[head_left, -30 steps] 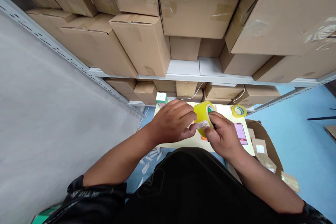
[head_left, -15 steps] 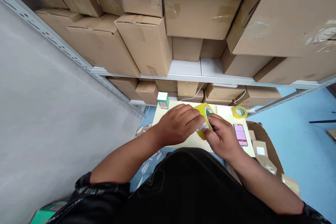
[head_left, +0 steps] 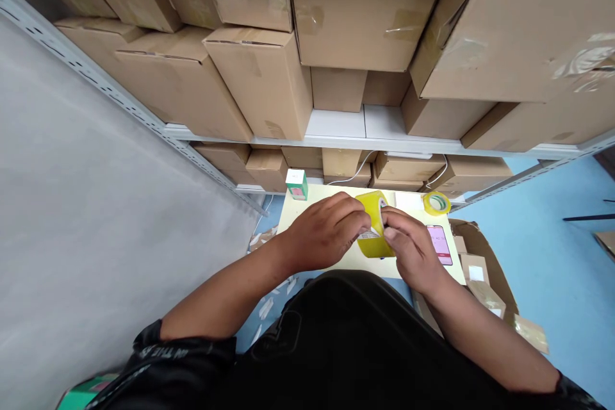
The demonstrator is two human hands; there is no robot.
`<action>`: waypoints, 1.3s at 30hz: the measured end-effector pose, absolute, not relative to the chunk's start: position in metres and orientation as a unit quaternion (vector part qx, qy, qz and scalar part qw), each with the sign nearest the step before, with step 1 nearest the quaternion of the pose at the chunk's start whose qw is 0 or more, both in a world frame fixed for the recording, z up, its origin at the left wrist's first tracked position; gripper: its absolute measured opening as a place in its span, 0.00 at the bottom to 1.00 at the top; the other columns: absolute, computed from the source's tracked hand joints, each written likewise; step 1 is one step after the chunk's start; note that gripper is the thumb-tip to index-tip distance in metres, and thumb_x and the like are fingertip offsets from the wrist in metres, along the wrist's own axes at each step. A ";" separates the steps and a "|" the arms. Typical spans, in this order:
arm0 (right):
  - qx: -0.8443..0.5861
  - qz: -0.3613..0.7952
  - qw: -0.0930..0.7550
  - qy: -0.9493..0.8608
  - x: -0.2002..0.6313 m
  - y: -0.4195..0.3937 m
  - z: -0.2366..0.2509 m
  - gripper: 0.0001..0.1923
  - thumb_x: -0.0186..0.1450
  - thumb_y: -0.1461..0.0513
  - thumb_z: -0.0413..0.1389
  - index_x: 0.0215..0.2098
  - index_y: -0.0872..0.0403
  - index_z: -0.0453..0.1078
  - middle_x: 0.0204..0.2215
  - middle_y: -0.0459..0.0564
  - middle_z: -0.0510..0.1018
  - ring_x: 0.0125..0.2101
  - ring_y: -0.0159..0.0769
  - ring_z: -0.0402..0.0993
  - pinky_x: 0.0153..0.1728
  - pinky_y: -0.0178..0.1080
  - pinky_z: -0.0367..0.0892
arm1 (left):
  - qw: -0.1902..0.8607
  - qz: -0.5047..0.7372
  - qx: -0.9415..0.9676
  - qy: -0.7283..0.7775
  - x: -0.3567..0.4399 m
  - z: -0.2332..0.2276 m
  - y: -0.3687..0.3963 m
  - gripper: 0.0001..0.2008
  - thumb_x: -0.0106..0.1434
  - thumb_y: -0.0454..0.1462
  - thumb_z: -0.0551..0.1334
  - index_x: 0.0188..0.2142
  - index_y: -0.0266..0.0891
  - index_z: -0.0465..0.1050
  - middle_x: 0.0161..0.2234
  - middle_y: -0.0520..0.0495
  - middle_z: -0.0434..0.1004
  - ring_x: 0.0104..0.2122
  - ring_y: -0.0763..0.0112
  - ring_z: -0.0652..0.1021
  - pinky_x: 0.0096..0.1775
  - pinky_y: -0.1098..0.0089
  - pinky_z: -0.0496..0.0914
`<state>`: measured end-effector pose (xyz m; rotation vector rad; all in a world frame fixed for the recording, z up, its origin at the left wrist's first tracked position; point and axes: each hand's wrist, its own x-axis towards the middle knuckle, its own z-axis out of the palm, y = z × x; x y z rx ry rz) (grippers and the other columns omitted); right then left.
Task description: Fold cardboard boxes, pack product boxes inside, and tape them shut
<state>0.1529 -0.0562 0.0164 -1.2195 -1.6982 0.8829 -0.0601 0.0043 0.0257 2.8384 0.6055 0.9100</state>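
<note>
Yellow tape roll (head_left: 373,230) stands on edge above the pale yellow worktop (head_left: 331,257), held between both hands close to the person's body. It is a thick ring of glossy translucent yellow film on a core with green and white print, and a small white printed slip lies against its near face. The left hand (head_left: 324,234) curls over the roll's left side, fingers folded down, their tips pressing at the slip. The right hand (head_left: 408,246) closes on the right side, thumb and forefinger pinching at the roll's edge; whether they grip a loose tape end is hard to tell at this size.

A thinner tape roll (head_left: 436,203) lies flat at the worktop's far right corner. A phone (head_left: 439,245) with a lit pinkish screen rests just right of the right hand. A small green and white box (head_left: 296,184) stands upright at the far left corner. White cables trail behind the worktop. Brown cardboard cartons (head_left: 259,77), some patched with clear tape, crowd the grey metal shelf (head_left: 346,131) above. An open carton (head_left: 483,275) sits on the blue floor to the right, and white scraps (head_left: 269,298) lie scattered on the left.
</note>
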 end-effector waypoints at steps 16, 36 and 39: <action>-0.549 0.388 0.414 -0.614 0.147 -0.049 0.002 0.14 0.70 0.57 0.54 0.27 0.51 0.65 0.26 0.44 0.67 0.28 0.35 0.64 0.27 0.37 0.60 | 0.092 0.316 0.929 0.168 -0.071 0.012 0.006 0.07 0.75 0.33 0.57 0.46 0.40 0.74 0.49 0.41 0.81 0.49 0.61 0.78 0.52 0.58 0.77; -0.545 0.468 0.364 -0.593 0.149 -0.045 -0.007 0.15 0.68 0.57 0.53 0.24 0.51 0.62 0.23 0.42 0.62 0.26 0.32 0.59 0.25 0.35 0.56 | -0.062 0.319 0.938 0.118 -0.068 0.004 0.010 0.06 0.74 0.34 0.62 0.41 0.37 0.78 0.35 0.46 0.80 0.37 0.65 0.79 0.41 0.64 0.77; -0.540 0.496 0.350 -0.584 0.150 -0.042 -0.009 0.15 0.66 0.56 0.54 0.23 0.51 0.61 0.23 0.42 0.61 0.25 0.32 0.59 0.25 0.35 0.56 | -0.075 0.309 0.944 0.086 -0.069 0.002 0.013 0.06 0.74 0.34 0.61 0.41 0.36 0.77 0.36 0.45 0.79 0.38 0.64 0.80 0.44 0.62 0.78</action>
